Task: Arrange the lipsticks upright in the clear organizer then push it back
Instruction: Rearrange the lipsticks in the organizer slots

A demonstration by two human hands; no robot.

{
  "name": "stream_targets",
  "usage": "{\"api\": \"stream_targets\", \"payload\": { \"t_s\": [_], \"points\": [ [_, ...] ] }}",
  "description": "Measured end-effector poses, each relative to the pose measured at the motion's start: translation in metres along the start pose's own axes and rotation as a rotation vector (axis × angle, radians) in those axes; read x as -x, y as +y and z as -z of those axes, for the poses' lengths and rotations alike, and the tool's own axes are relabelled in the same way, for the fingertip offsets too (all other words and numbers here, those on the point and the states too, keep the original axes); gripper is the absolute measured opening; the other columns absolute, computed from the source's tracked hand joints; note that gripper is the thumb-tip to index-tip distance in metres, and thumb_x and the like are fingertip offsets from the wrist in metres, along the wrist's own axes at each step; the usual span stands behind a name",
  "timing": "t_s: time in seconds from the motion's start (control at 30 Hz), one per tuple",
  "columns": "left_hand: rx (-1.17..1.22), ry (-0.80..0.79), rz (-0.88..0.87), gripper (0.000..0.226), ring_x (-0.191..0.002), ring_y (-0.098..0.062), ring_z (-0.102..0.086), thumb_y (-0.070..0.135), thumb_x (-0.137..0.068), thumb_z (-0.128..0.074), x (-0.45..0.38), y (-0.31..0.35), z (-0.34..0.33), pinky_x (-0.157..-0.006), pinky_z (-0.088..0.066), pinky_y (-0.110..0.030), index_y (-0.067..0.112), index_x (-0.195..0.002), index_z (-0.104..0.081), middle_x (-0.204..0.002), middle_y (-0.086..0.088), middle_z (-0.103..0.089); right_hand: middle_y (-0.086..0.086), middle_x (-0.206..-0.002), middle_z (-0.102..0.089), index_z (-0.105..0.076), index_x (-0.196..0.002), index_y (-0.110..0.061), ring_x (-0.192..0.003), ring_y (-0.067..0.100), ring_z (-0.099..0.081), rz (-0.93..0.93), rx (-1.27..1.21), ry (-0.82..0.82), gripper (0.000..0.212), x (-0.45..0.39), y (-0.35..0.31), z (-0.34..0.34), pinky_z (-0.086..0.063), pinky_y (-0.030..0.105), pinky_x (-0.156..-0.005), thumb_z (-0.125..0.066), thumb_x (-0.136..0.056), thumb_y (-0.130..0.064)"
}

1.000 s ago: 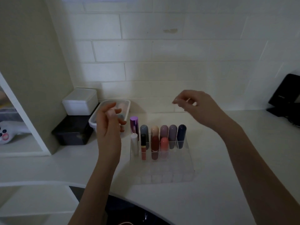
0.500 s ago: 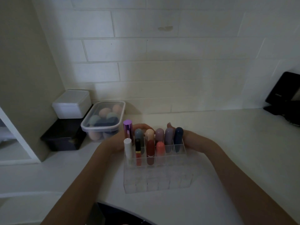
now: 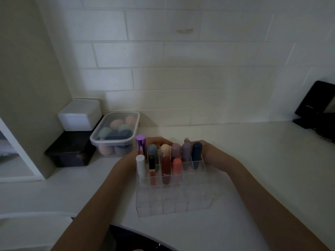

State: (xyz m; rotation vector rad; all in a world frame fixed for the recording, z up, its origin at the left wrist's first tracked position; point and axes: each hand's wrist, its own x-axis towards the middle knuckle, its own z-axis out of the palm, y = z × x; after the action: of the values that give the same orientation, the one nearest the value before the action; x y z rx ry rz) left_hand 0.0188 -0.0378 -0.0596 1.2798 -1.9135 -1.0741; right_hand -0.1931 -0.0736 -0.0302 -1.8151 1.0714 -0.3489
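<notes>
The clear organizer [image 3: 174,201] stands on the white counter in front of me. Several lipsticks stand upright in its two back rows, among them a purple metallic one [image 3: 141,147], a white one [image 3: 140,165], a dark red one [image 3: 166,167] and a navy one [image 3: 197,153]. Its front rows hold nothing. My left hand [image 3: 126,160] wraps the organizer's left back corner, its fingers behind the lipsticks. My right hand [image 3: 212,151] grips the right back corner. Both hands' fingertips are partly hidden behind the lipsticks.
A clear lidded tub of makeup sponges [image 3: 116,131] sits at the back left, beside a white box [image 3: 79,115] stacked on a black box [image 3: 70,151]. A black object [image 3: 319,109] stands at the far right. A dark sink edge [image 3: 130,238] curves below. The tiled wall rises behind.
Both hands dropped from the air onto the organizer's back corners. Between half a second ago and now little has shifted; the view has dimmed.
</notes>
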Motion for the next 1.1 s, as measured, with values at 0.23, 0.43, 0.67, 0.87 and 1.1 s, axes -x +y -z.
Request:
{"api": "stream_targets", "payload": {
  "t_s": [0.23,0.43,0.67,0.87,1.1],
  "points": [
    [0.658,0.417,-0.165,0.034,-0.064,-0.006,-0.057,0.017,-0.091,-0.044,0.026,0.057,0.009,-0.053,-0.048,-0.015,0.033,-0.112,-0.064,-0.094,-0.001,-0.062,0.001,-0.111,-0.071,-0.066,-0.109,-0.017,-0.100,0.020,-0.068,0.377,-0.206,0.203,0.033,0.020,-0.039,0.024,-0.052,0.034,-0.091,-0.038,-0.100,-0.032],
    [0.497,0.423,-0.260,0.059,-0.065,-0.010,-0.059,0.009,-0.079,-0.054,0.041,0.113,0.014,-0.059,-0.050,-0.019,0.042,-0.128,-0.048,-0.097,-0.002,-0.060,-0.011,-0.118,-0.065,-0.057,-0.123,-0.030,-0.103,0.006,-0.064,0.651,-0.103,0.211,0.032,0.049,-0.081,0.017,-0.053,0.024,-0.089,-0.058,-0.092,-0.020],
    [-0.074,0.407,-0.280,0.086,-0.073,-0.009,-0.058,-0.006,-0.076,-0.067,0.059,0.150,0.010,-0.067,-0.053,-0.020,0.033,-0.141,-0.027,-0.110,-0.015,-0.052,-0.008,-0.126,-0.061,-0.055,-0.129,-0.024,-0.105,0.000,-0.058,0.776,-0.034,0.268,0.033,0.060,-0.096,0.004,-0.049,0.017,-0.087,-0.041,-0.100,-0.018],
    [-0.208,0.315,-0.221,0.112,-0.063,0.005,-0.057,-0.014,-0.072,-0.065,0.062,0.159,-0.008,-0.057,-0.048,-0.012,0.033,-0.146,0.004,-0.107,0.007,-0.048,-0.006,-0.114,-0.066,-0.061,-0.120,-0.023,-0.095,0.018,-0.063,0.711,-0.078,0.338,0.027,0.060,-0.098,-0.002,-0.052,0.030,-0.084,-0.054,-0.094,-0.026],
    [-0.167,0.328,-0.190,0.101,-0.099,-0.001,-0.059,-0.002,-0.077,-0.065,0.060,0.155,-0.019,-0.073,-0.049,-0.015,0.033,-0.147,-0.001,-0.143,0.001,-0.035,-0.006,-0.093,-0.066,-0.061,-0.095,-0.013,-0.079,0.005,-0.061,0.699,-0.228,0.300,0.007,0.061,-0.096,0.000,-0.050,0.021,-0.075,-0.062,-0.089,-0.017]
  ]
}}
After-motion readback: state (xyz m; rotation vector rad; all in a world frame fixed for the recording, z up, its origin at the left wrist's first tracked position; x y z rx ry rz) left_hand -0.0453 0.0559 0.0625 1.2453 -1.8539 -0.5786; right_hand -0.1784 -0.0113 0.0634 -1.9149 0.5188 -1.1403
